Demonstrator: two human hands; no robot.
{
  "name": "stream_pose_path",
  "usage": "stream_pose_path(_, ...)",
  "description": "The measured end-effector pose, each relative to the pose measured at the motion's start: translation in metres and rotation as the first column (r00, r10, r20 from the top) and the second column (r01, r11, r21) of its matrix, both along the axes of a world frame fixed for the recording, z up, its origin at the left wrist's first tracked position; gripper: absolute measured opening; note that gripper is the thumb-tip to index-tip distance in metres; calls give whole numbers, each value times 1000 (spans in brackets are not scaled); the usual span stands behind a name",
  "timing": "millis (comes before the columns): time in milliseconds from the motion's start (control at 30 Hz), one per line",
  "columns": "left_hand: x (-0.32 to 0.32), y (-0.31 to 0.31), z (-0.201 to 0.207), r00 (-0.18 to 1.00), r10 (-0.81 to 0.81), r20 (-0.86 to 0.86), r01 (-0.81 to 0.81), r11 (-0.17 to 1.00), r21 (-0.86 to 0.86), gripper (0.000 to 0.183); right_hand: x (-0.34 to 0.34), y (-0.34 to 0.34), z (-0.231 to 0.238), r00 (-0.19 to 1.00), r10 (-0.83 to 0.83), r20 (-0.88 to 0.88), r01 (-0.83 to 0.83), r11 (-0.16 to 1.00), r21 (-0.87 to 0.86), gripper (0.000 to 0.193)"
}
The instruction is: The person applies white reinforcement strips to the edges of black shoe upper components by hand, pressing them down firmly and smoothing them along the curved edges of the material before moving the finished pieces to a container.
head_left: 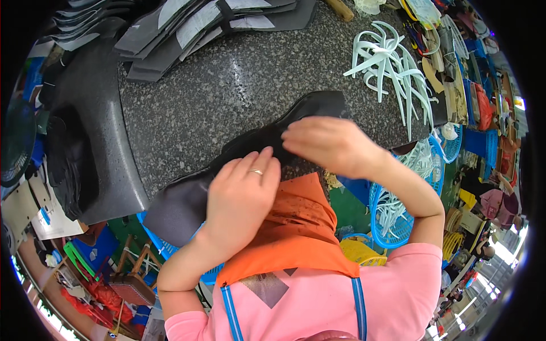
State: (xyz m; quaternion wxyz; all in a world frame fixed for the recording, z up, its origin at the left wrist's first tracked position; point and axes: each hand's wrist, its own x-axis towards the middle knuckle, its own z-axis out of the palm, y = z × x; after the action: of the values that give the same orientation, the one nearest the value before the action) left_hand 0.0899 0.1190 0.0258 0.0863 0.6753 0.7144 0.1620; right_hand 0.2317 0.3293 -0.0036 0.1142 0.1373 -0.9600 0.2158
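Observation:
A long, curved piece of smooth black sheet material (253, 142) lies along the near edge of the speckled stone worktop (187, 113). Its lower left end (176, 210) hangs over the edge. My left hand (242, 190), with a ring on one finger, rests on the middle of the piece, fingers stretched out flat. To the right, my right hand (330, 145) reaches across the same piece, slightly blurred, its fingers straight and side by side. Neither hand grips anything that I can see. The part of the sheet under my palms is hidden.
Stacks of dark cut sheets (165, 40) lie at the back left. Pale mint strips (389, 62) are heaped at the far right. Blue baskets (392, 227), one holding more strips, stand beyond the right edge. Black pieces (65, 165) hang at the left.

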Motion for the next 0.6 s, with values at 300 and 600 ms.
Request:
stream_pose_path(300,18,40,-18,973,228,20,-228,974,-1,48,-25,20,8,1000,-6,16,3,985,171,35)
stream_pose_path(600,13,5,-13,993,-8,-122,7,1000,-11,43,21,36,0,998,1,67,-15,978,209,36)
